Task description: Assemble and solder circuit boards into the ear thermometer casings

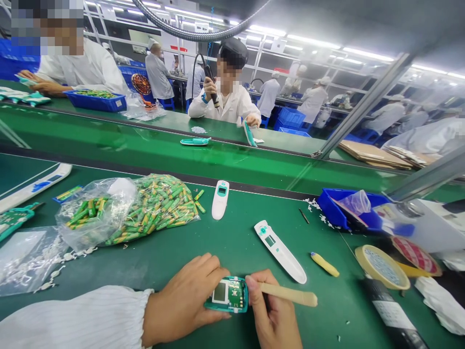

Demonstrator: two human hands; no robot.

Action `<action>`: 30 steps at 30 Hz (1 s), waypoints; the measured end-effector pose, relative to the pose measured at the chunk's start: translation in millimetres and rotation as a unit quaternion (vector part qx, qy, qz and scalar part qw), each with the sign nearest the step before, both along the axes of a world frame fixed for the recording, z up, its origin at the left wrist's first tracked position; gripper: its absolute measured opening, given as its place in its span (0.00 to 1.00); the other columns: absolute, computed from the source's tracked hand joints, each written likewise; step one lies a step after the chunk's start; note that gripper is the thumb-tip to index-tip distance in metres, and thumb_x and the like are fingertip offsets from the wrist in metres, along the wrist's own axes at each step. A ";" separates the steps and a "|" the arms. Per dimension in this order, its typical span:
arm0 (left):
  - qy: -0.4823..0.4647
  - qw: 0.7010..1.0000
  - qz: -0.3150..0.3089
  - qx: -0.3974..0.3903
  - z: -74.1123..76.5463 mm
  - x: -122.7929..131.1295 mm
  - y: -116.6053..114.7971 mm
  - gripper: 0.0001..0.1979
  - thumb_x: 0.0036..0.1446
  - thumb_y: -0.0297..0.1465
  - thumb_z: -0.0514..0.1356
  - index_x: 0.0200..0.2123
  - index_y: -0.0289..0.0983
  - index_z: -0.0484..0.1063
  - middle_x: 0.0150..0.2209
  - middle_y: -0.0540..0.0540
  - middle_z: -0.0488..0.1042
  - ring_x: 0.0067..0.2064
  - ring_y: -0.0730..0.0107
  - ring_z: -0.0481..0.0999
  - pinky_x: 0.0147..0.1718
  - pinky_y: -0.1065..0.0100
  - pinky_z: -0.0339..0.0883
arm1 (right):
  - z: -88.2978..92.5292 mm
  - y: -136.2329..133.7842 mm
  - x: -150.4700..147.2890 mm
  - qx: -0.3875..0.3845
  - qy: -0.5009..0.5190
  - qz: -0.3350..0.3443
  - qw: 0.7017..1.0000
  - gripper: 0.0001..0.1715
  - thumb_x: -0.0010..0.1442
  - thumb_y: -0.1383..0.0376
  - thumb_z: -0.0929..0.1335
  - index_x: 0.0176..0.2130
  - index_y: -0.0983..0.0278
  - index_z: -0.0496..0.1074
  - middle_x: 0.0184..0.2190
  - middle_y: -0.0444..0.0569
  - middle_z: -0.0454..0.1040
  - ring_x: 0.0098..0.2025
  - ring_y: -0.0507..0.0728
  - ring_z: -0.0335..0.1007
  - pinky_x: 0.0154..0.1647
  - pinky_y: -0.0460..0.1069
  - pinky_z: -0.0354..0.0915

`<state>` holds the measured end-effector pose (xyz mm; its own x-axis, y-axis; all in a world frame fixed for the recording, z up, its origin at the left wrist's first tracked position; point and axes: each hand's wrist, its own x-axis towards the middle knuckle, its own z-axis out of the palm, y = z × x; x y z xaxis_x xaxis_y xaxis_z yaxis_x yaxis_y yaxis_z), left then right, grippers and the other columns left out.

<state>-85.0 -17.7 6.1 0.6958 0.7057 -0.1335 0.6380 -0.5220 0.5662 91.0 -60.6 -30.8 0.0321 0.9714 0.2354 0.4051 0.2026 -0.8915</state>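
Note:
My left hand [185, 295] is closed around a teal thermometer housing [236, 293], its open side up, showing a green circuit board and a small grey display. My right hand [274, 312] pinches a slim beige stick-like tool [290, 293] at the housing's right end; the tool's tip is hidden by my fingers. Beyond my right hand lies a white handheld thermometer [286, 259] with a teal button. A second white thermometer [220, 201] rests farther back, near the bench's far edge.
Bagged green-yellow batteries [156, 208] lie left, beside a bag of small white parts [29, 261]. Right are a blue bin [332, 218], a yellow object [324, 264], a dish of small parts [363, 254] and a black cylinder [378, 291]. Opposite, a co-worker [227, 104] holds a black tool.

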 end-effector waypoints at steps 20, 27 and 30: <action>-0.013 0.999 -0.008 0.031 -3.6 -0.9 0.2 0.18 0.51 0.40 0.60 0.43 0.39 0.65 0.38 0.47 0.66 0.39 0.62 0.65 0.37 0.64 0.58 | 9.0 2.3 -11.0 -0.021 0.050 0.041 0.998 0.15 0.65 0.59 0.58 0.29 0.61 0.63 0.22 0.41 0.61 0.24 0.52 0.58 0.25 0.45 0.56; -0.019 0.999 -0.008 0.038 -5.1 -0.6 0.6 0.17 0.50 0.39 0.62 0.43 0.39 0.66 0.38 0.47 0.66 0.39 0.62 0.65 0.37 0.65 0.57 | 8.7 2.6 -11.9 -0.018 0.025 0.040 0.999 0.15 0.64 0.59 0.58 0.29 0.62 0.64 0.22 0.42 0.62 0.24 0.53 0.58 0.24 0.45 0.56; -0.019 0.999 -0.008 0.038 -5.5 -0.5 0.6 0.17 0.50 0.39 0.62 0.42 0.39 0.66 0.37 0.47 0.66 0.39 0.62 0.65 0.37 0.65 0.57 | 7.9 2.8 -11.9 -0.019 0.022 0.039 0.999 0.15 0.64 0.59 0.58 0.29 0.62 0.64 0.22 0.43 0.62 0.24 0.53 0.59 0.24 0.45 0.57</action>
